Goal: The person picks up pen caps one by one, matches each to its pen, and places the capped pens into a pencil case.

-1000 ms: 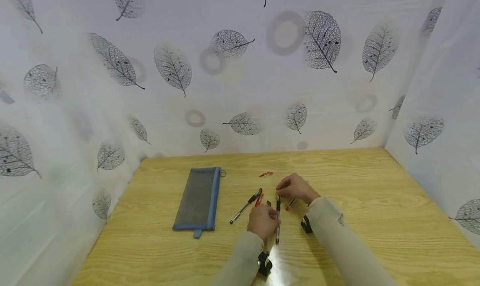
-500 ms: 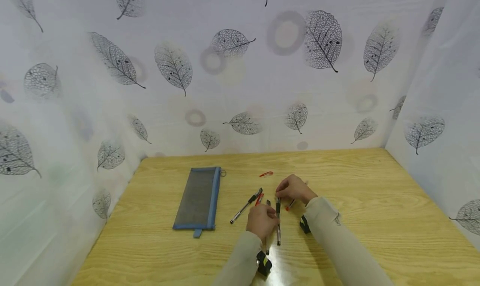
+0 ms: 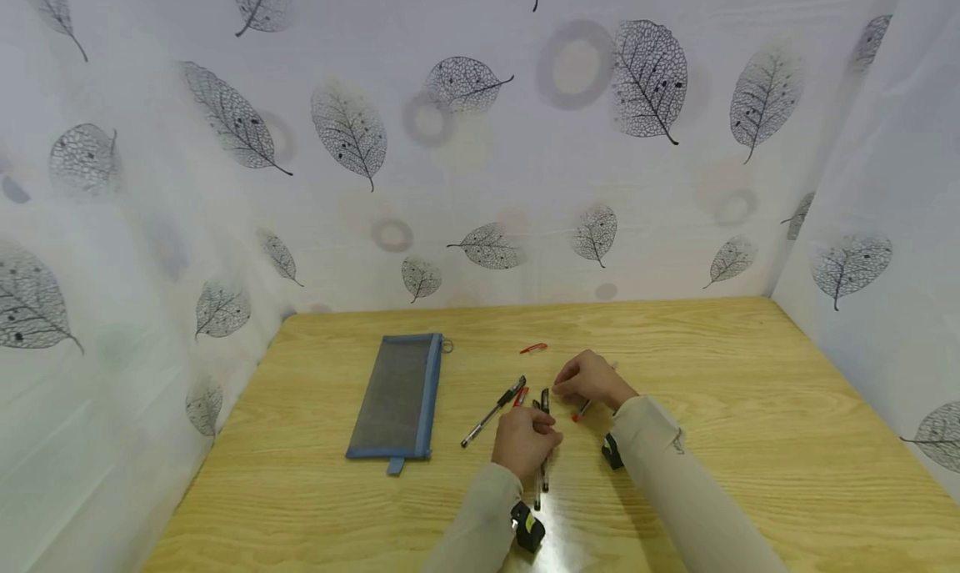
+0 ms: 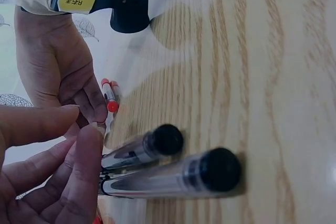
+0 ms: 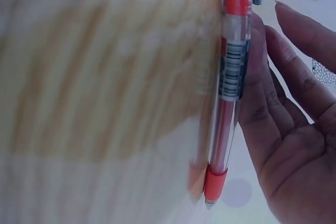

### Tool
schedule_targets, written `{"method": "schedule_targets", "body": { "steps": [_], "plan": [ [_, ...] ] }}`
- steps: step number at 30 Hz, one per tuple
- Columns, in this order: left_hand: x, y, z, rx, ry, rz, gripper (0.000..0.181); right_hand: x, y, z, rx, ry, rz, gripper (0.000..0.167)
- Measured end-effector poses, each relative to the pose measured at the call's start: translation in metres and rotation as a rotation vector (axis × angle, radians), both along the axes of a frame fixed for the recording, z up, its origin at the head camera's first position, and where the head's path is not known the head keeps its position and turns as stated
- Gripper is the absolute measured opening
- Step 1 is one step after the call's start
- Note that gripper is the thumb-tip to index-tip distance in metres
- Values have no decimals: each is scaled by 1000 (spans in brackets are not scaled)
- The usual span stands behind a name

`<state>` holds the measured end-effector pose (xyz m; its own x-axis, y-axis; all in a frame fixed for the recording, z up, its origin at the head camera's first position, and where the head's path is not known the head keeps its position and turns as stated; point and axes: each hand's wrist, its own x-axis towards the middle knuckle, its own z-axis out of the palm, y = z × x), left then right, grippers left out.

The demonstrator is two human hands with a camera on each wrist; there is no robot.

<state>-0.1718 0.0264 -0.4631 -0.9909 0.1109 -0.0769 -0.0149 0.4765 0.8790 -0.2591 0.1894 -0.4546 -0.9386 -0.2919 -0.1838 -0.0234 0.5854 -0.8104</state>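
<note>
Two black gel pens lie side by side on the table, the right one [image 3: 545,476] against or very near the left one [image 3: 537,500]. Over their middles hovers my left hand [image 3: 523,439]; in the left wrist view its thumb and fingertips stand apart, in front of the black-ended pens [image 4: 173,178]. My right hand [image 3: 592,379] is to the right of the pens' upper ends, its fingers apart and holding nothing in the right wrist view. Beside that hand lies a red pen [image 5: 232,72], partly hidden by it in the head view.
Left of my left hand lies another black pen [image 3: 492,412], slanted, with a red pen cap [image 3: 521,396] near its upper end. Farther back is a red cap [image 3: 534,349]. A blue-edged mesh zip pouch [image 3: 393,398] lies at the left. Leaf-patterned curtains [image 3: 480,181] surround the table.
The right black pen, earlier at my right hand's fingertips, has shifted left beside the other black pen. My right hand has let go of it; both hands have barely moved.
</note>
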Motion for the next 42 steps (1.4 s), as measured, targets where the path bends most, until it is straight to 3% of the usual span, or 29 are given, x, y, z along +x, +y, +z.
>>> {"method": "schedule_targets", "body": {
  "steps": [7, 13, 18, 26, 31, 36, 39, 42],
  "plan": [
    [-3, 5, 1, 50, -19, -7, 12, 8, 15, 5, -111, 18, -29, 20],
    [-15, 16, 3, 142, -66, -20, 18, 20, 46, 15, -222, 47, -112, 36],
    [-27, 31, 2, 219, -62, 11, 23, 35, 72, 22, -253, 68, -191, 43],
    [-37, 48, -6, 273, -38, 78, 24, 59, 101, 36, -270, 132, -273, 49],
    [-42, 57, -10, 181, -23, 126, 23, 66, 108, 39, -261, 159, -305, 48],
    [-46, 68, -15, 157, -29, 159, 23, 69, 111, 41, -245, 161, -322, 48],
    [-48, 74, -17, 118, -13, 162, 24, 71, 112, 42, -247, 168, -327, 48],
    [-47, 79, -17, 24, 6, 146, 25, 73, 112, 42, -254, 172, -318, 45]
  ]
}}
